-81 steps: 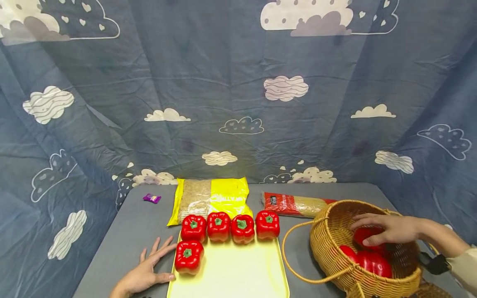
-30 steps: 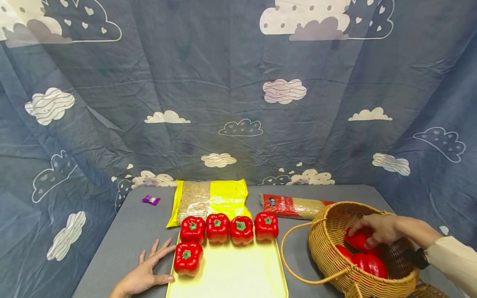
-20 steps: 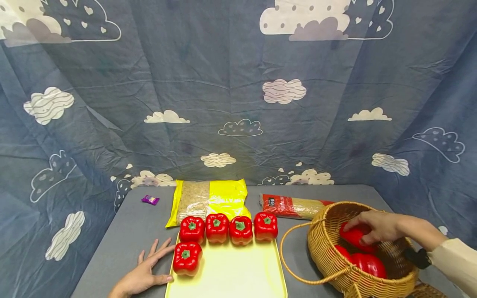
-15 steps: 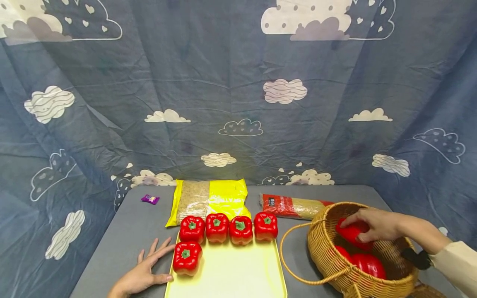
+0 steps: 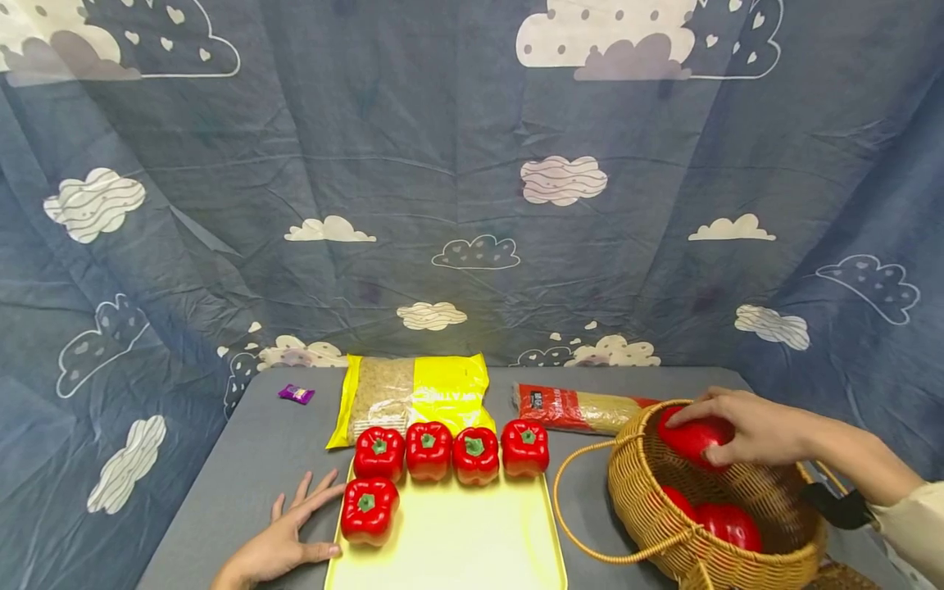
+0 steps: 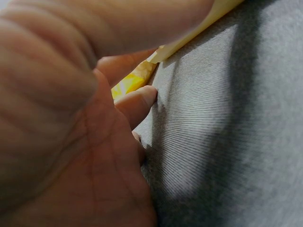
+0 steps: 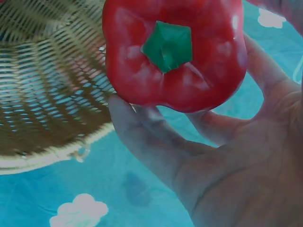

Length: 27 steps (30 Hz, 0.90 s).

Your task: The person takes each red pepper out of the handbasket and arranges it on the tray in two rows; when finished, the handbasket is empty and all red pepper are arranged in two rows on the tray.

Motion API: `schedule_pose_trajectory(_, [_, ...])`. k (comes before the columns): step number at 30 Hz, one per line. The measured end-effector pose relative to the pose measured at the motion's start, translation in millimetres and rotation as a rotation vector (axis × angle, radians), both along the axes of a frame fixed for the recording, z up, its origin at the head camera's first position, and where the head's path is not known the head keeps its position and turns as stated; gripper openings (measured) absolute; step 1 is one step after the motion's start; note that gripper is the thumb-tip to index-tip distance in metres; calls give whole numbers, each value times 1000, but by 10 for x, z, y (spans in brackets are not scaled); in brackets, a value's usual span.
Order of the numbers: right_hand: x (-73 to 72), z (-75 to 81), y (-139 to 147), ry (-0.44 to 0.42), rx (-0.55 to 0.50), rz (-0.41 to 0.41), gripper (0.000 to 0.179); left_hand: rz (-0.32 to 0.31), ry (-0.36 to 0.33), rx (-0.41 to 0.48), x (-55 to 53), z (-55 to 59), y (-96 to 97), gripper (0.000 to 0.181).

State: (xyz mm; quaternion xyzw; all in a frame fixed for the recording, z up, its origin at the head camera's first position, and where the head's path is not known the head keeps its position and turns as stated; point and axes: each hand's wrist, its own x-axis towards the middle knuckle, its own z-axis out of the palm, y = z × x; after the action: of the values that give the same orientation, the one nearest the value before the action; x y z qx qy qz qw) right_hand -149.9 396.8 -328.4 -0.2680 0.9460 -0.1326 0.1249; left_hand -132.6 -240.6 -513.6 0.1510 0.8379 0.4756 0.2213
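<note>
In the head view my right hand (image 5: pixel 760 426) grips a red bell pepper (image 5: pixel 693 436) at the upper opening of the wicker basket (image 5: pixel 634 492). The right wrist view shows that pepper's green stem (image 7: pixel 168 47) facing the camera, with thumb and fingers around its sides. Inside the basket lie more red peppers (image 5: pixel 726 526). My left hand (image 5: pixel 283 537) rests with spread fingers by the left edge of the yellow tray (image 5: pixel 472 541), its thumb at the rim. Several red peppers (image 5: pixel 369 510) stand on the tray, most in a row at its far end.
Behind the tray lies a yellow bag of grain-like food (image 5: pixel 413 393). A red packet of noodles (image 5: pixel 583 408) is at the back, partly behind the basket. A small purple wrapped candy (image 5: pixel 297 394) sits at the back left. The basket's handle (image 5: pixel 564 500) sticks out toward the tray.
My right hand has taken hold of a pepper in the basket and lifted it up and leftward toward the rim. The left hand and the peppers on the tray have stayed put.
</note>
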Motion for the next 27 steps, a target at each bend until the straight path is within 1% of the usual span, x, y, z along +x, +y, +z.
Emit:
schedule_pose_trajectory(1, [-1,27,-16,9,-1,-4,50,2,-4,-2,1,2,0,83])
schedule_pose_trajectory(6, [-2,159,-113,89,-23,31,54,-2,-11,-7,9,14,1,83])
schedule_pose_trajectory(11, [6,279,-253,138,-63,29,58,-10,-7,2,6,10,3,82])
schedule_pose_trajectory(12, [9,296,-290,148,-67,25,58,-3,-12,-1,5,5,4,82])
schedule_pose_trajectory(15, [20,344,-405,162,-76,23,57,5,-14,-4,6,4,4,82])
schedule_pose_trajectory(18, [26,385,-527,159,-72,8,56,12,-12,-3,9,15,9,82])
schedule_pose_trajectory(21, [12,406,-654,153,-68,7,57,2,-5,12,12,31,10,83])
schedule_pose_trajectory(27, [-57,410,-906,173,-53,62,56,1,7,4,7,25,9,82])
